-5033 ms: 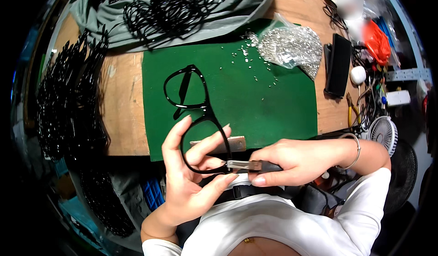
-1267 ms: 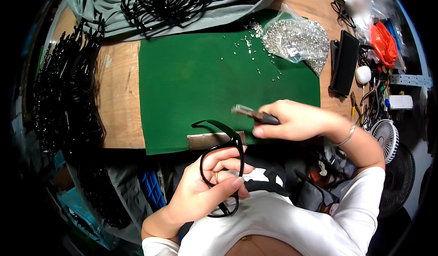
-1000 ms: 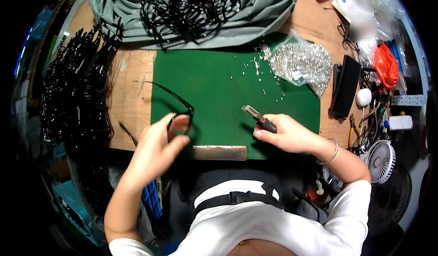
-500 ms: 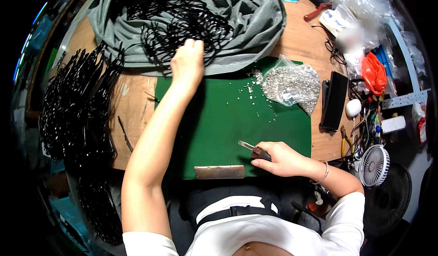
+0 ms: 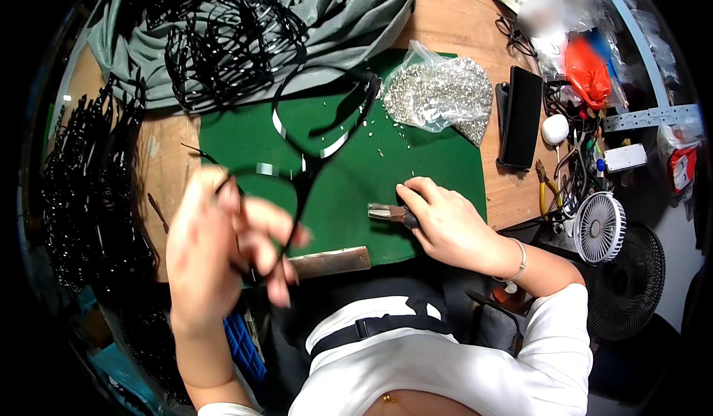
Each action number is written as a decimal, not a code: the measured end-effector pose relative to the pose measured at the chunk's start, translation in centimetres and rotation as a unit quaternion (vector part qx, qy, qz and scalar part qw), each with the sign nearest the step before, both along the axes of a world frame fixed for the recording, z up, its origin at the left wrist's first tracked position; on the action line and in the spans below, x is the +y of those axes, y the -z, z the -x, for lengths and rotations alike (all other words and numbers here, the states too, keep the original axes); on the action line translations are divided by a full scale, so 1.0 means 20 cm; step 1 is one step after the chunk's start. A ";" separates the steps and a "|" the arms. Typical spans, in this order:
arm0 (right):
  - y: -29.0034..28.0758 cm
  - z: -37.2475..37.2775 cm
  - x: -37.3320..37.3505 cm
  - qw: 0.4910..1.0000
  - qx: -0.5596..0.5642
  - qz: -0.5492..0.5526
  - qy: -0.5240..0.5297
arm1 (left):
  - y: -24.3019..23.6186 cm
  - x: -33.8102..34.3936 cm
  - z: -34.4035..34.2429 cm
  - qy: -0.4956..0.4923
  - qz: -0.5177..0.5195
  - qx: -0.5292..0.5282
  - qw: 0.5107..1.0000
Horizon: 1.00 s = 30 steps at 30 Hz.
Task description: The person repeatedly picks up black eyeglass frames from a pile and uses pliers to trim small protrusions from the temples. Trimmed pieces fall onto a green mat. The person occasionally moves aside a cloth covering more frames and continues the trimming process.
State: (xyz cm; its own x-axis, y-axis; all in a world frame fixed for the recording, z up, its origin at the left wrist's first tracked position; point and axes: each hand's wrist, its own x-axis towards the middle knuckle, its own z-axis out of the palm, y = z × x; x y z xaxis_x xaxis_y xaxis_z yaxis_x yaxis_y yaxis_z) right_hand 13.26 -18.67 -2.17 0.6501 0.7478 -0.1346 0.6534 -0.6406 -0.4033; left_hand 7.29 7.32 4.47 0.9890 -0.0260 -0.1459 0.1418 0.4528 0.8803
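Note:
My left hand (image 5: 230, 238), smeared by motion, holds a black eyeglass frame (image 5: 303, 182) up over the left part of the green mat (image 5: 345, 230). The frame's two round rims stand out, and one folded temple shows across the far rim. My right hand (image 5: 457, 223) is closed around a pair of pliers (image 5: 390, 214), resting low on the mat with the metal jaws toward the left. Beyond the frame, a tangled heap of black eyeglass frames (image 5: 223, 52) lies in a grey cloth (image 5: 353, 26). A clear bag of small silvery pieces (image 5: 434, 93) lies at the mat's far right, several loose pieces beside it.
A metal-faced strip (image 5: 330, 262) lies along the mat's near edge. Stacked black frames (image 5: 89, 201) fill the left side. To the right are a black phone (image 5: 521, 115), yellow-handled pliers (image 5: 546, 190), a white fan (image 5: 599, 227), a red bag (image 5: 587, 71) and tangled cables.
My left hand has drawn back from the heap toward me, bringing out one eyeglass frame. My right hand still grips the pliers, now turned slightly. The whole view has shifted.

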 end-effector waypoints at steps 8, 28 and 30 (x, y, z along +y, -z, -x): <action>0.10 -0.20 0.05 0.991 0.086 -0.050 0.086 | 0.14 -0.35 0.33 -0.078 -0.052 0.031 0.995; 0.13 -0.09 0.09 0.991 0.028 -0.020 0.129 | 0.21 -0.34 0.33 -0.060 -0.110 -0.122 0.985; 0.14 -0.09 0.10 0.993 0.015 -0.009 0.119 | 0.21 -0.35 0.32 -0.062 -0.107 -0.118 0.985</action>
State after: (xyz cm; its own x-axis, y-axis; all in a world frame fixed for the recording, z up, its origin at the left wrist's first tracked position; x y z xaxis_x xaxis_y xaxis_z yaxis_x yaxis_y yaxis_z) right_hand 15.04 -16.66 -4.98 0.8042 0.5764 -0.1446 0.4726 -0.7678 -0.4325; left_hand 0.93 0.32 0.22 0.9896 0.1041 0.0994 -0.1231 0.2544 0.9592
